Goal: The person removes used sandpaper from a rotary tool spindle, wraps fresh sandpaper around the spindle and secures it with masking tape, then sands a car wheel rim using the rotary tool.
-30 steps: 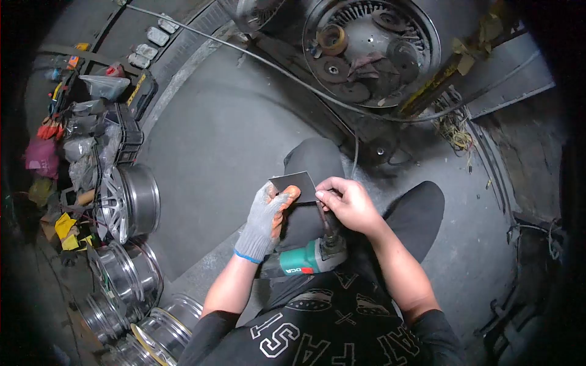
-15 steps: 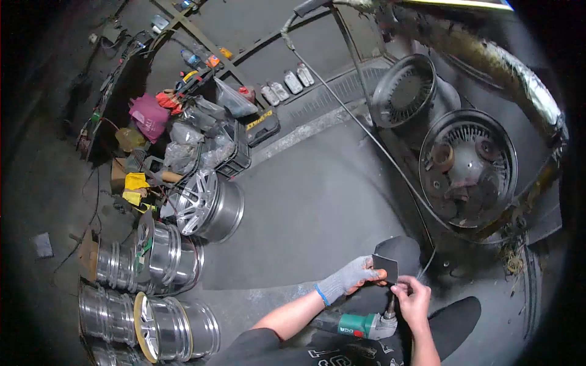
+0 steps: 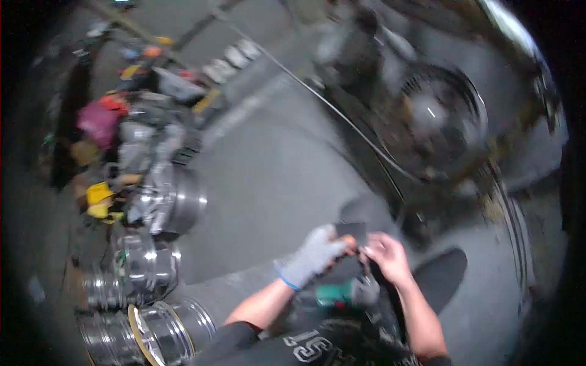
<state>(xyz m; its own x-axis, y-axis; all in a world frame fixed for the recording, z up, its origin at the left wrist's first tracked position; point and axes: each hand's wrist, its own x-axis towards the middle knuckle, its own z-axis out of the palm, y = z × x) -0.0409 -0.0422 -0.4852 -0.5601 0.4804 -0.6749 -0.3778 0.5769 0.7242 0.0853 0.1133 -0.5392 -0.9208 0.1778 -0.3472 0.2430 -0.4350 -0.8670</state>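
We're looking forward and steeply down from the person's head — one wide, blurred, dark-rimmed view, shirt (image 3: 329,349) right up close below, left hand (image 3: 314,253) and right hand (image 3: 388,256) just beyond, floor (image 3: 262,171) stretching farther off.

A grey floor (image 3: 485,268) is seen, blurred, with a darker stretch at its middle. Down the left side, several silver wheel rims (image 3: 186,201) are placed close together. Above them a dark crate (image 3: 188,146) is set, with pale plastic bags (image 3: 135,146) crowded to its left. Pale containers (image 3: 232,61) are lined up near the far edge.
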